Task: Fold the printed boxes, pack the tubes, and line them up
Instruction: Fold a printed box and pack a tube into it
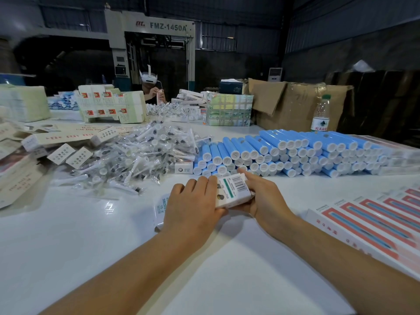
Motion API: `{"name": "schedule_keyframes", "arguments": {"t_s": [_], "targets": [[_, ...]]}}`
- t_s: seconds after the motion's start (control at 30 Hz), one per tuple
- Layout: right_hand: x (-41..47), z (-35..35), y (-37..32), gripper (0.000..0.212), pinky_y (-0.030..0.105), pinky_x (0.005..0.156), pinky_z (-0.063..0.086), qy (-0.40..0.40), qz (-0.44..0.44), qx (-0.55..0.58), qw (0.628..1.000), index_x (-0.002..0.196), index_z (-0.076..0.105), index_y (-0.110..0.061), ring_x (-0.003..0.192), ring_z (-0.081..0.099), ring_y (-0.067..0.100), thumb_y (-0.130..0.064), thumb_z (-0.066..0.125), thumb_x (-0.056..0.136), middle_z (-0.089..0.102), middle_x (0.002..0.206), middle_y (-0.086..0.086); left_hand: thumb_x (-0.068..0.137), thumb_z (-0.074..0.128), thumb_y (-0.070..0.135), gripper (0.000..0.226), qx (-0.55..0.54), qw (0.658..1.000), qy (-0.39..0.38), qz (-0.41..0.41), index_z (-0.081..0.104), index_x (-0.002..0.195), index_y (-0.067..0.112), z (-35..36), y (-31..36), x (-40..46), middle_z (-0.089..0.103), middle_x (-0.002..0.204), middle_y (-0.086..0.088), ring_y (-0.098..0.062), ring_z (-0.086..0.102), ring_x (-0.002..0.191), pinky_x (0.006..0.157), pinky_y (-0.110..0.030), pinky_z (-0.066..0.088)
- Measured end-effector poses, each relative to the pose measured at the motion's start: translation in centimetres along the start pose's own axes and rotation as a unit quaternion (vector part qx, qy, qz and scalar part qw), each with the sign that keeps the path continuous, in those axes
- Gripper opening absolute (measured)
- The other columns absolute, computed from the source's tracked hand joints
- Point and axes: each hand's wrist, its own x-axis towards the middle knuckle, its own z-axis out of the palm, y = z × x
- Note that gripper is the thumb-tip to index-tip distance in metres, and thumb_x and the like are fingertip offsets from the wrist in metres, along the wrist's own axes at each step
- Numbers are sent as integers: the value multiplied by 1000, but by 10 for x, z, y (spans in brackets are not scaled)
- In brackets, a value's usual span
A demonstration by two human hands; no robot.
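A white printed box [234,192] with a barcode and a green stripe lies between my hands at the table's middle. My left hand [193,203] covers its left part, fingers curled over the top, and my right hand [261,196] grips its right end from the side. Part of the box's print [161,208] shows left of my left hand. Behind them a big stack of blue tubes [295,153] with white caps lies on its side. Finished red-and-white boxes [372,223] stand lined up at the right edge.
A heap of bagged brush heads [136,155] lies left of the tubes. Flat unfolded boxes [34,151] pile up at the left. A water bottle [321,114] and a cardboard carton [295,103] stand at the back right. Another person [152,87] works opposite.
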Motion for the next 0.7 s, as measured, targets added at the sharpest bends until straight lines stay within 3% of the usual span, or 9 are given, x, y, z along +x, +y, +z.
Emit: {"name": "schedule_keyframes", "arguments": {"t_s": [0.07, 0.13, 0.2, 0.33, 0.43, 0.5, 0.57, 0.7], "targets": [[-1, 2, 2, 31, 42, 65, 58, -9, 3, 2, 1000, 95, 65, -22, 77, 72, 22, -10, 36, 96, 75, 87, 10, 63, 81, 49, 70, 9, 999, 28, 15, 65, 112, 3, 2, 0, 0, 67, 92, -8, -26, 63, 76, 62, -37, 46], [-3, 5, 4, 28, 44, 70, 59, -27, -4, -17, 999, 104, 62, -21, 77, 70, 21, -15, 36, 98, 74, 89, 10, 64, 79, 52, 71, 13, 1000, 17, 13, 64, 113, 3, 2, 1, 1, 67, 92, -8, -26, 63, 76, 62, -37, 46], [-5, 8, 7, 27, 51, 81, 54, -38, -27, -71, 996, 100, 59, -25, 77, 68, 20, -12, 36, 98, 72, 90, 8, 72, 67, 59, 72, 31, 999, 19, 14, 63, 117, 4, 3, 1, 2, 66, 96, -6, -25, 62, 80, 65, -36, 44], [-9, 10, 9, 29, 54, 87, 50, -67, -54, -152, 985, 103, 63, -21, 87, 64, 23, -7, 38, 96, 72, 92, 4, 63, 77, 58, 72, 36, 999, 30, 24, 66, 110, 4, 5, -1, 2, 66, 88, -4, -23, 61, 73, 60, -34, 43], [-9, 8, 7, 23, 51, 90, 52, -73, -42, -140, 987, 111, 60, -17, 88, 66, 20, -20, 41, 99, 73, 93, 2, 82, 39, 68, 80, 27, 999, -27, -2, 41, 138, 10, 5, -1, 3, 55, 120, 0, -20, 53, 103, 79, -33, 34], [-7, 7, 5, 33, 45, 86, 55, -61, -19, -86, 994, 106, 65, -14, 88, 69, 20, -34, 40, 100, 74, 96, 7, 85, 27, 68, 78, 21, 999, -27, -2, 27, 142, 16, 8, -2, 7, 46, 130, 2, -19, 46, 114, 83, -32, 31], [-6, 7, 2, 42, 40, 83, 55, -44, -19, -37, 998, 94, 70, -17, 92, 68, 19, -42, 38, 100, 73, 100, 9, 85, 28, 65, 67, -37, 997, -57, -39, 32, 135, 20, 5, -4, 16, 46, 125, 1, -21, 48, 112, 79, -34, 33], [-6, 7, 5, 33, 39, 86, 53, -31, -36, -104, 993, 124, 53, -26, 107, 61, 18, -43, 41, 98, 60, 120, 1, 89, 45, 58, 42, -241, 957, -35, -160, 49, 108, 21, -5, -25, 33, 52, 101, 0, -23, 53, 89, 66, -33, 35]]}}
